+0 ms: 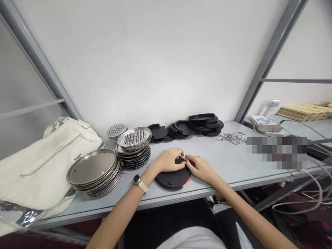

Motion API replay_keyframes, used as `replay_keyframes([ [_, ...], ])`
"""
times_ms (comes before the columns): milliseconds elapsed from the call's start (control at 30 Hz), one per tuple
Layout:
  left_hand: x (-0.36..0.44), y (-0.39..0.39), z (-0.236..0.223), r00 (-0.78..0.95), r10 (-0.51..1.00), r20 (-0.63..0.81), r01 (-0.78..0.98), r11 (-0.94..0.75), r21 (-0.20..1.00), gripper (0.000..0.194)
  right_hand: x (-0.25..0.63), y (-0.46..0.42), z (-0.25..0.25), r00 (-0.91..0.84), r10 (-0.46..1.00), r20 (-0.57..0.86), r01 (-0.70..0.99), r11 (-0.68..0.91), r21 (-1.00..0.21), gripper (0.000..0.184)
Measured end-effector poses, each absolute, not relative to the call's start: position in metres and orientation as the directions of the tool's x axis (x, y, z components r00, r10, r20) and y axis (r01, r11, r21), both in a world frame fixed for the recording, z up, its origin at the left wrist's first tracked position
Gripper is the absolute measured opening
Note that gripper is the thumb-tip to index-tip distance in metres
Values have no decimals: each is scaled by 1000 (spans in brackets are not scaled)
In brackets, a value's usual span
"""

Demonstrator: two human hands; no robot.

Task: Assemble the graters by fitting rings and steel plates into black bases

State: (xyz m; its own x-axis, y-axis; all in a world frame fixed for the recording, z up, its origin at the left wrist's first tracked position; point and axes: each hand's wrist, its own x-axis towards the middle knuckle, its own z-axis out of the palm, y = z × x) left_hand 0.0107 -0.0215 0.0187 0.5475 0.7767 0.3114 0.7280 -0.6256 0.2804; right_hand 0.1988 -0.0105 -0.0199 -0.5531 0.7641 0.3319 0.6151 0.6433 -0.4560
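Observation:
A black round disc with a raised rim lies flat on the grey shelf top, a red and yellow strip showing along its right edge. My left hand rests over its far side, thumb across the surface and curled fingers at the far rim. At the upper right of the disc is a small metal clip, between the fingertips of both hands. My right hand pinches at the clip from the right; its fingertips partly hide it.
Stacked metal plates and perforated grater discs stand to the left beside a cream bag. More black discs are piled against the wall. Loose metal clips lie at the right, near a power strip and cables.

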Motion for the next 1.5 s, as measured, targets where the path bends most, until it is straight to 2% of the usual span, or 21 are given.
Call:
replay_keyframes([
  [133, 12, -23, 21, 605, 725, 331, 693, -683, 231, 21, 199, -11, -19, -556, 762, 332, 615, 646, -453, 24],
  [333, 10, -19, 18, 612, 723, 321, 661, -690, 294, 12, 198, -12, -19, -540, 768, 343, 605, 638, -475, 24],
  [900, 9, -17, 17, 582, 746, 325, 611, -664, 430, 7, 196, -15, -17, -517, 763, 387, 563, 644, -517, 28],
  [1500, 9, -15, 13, 588, 718, 373, 590, -696, 409, 9, 196, -14, -20, -519, 765, 381, 562, 642, -521, 27],
])
